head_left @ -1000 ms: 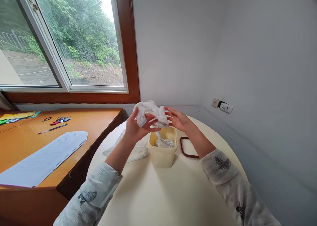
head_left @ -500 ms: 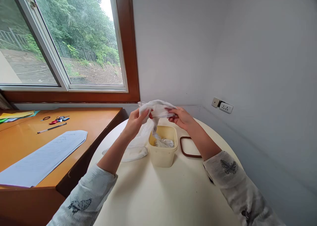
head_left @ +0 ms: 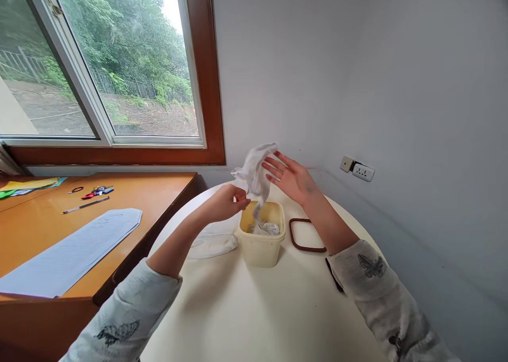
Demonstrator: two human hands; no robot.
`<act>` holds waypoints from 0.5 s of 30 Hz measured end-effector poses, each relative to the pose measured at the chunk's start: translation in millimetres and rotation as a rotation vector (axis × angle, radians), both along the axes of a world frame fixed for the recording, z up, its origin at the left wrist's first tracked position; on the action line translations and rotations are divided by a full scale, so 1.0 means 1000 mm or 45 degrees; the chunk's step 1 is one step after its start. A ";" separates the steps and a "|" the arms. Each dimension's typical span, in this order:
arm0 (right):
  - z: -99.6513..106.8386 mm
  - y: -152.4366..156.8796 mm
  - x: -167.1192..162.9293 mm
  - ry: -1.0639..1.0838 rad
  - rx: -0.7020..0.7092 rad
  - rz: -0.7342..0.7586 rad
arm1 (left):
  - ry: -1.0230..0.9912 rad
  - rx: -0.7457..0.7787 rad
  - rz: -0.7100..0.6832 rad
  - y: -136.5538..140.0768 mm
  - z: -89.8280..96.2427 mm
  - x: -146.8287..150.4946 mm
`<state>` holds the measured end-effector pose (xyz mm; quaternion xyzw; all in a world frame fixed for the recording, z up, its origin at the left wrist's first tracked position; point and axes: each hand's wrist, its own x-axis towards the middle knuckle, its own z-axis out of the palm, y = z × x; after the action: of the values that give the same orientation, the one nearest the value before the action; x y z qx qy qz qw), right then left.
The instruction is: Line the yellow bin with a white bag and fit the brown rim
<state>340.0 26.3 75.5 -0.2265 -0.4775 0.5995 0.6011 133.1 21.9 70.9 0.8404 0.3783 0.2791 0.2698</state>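
A thin white plastic bag (head_left: 254, 167) stands up in loose folds above a pale yellow square tub (head_left: 260, 253). Its twisted lower end runs down into the tub, where more crumpled white plastic (head_left: 264, 228) lies. My left hand (head_left: 225, 202) is closed in a pinch at the bag's lower left side, just above the tub's rim; its fingertips are partly hidden. My right hand (head_left: 291, 178) has its fingers stretched out and spread, touching the right side of the bag without gripping it.
Left of the tub lies flat white translucent plastic (head_left: 212, 245); to its right, a brown square ring (head_left: 291, 235). A dark object (head_left: 334, 275) sits by my right sleeve. The wooden desk (head_left: 166, 192) at left bears papers (head_left: 75, 251), a pen (head_left: 85, 205) and keys (head_left: 97, 192).
The bag was stretched sideways between both hands; now it stands upright in folds. My left hand has moved down toward the tub. My right hand has let go and spread its fingers.
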 end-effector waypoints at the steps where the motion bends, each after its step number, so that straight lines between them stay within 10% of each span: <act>1: 0.000 -0.002 -0.001 -0.014 0.021 0.045 | -0.019 -0.121 -0.084 -0.003 0.004 0.001; 4: -0.003 -0.005 -0.003 -0.056 0.027 0.151 | -0.243 -0.188 -0.089 -0.004 0.012 0.002; 8: -0.015 -0.001 -0.005 -0.146 -0.032 0.096 | -0.526 0.071 0.342 0.021 -0.001 -0.005; 15: -0.043 0.012 -0.009 -0.511 -0.128 0.018 | -0.430 -0.480 0.331 0.052 -0.059 -0.017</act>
<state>330.8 38.2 32.2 -0.3678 -0.5588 0.5695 0.4776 115.9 73.9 11.8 0.6613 0.4780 0.3720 0.4425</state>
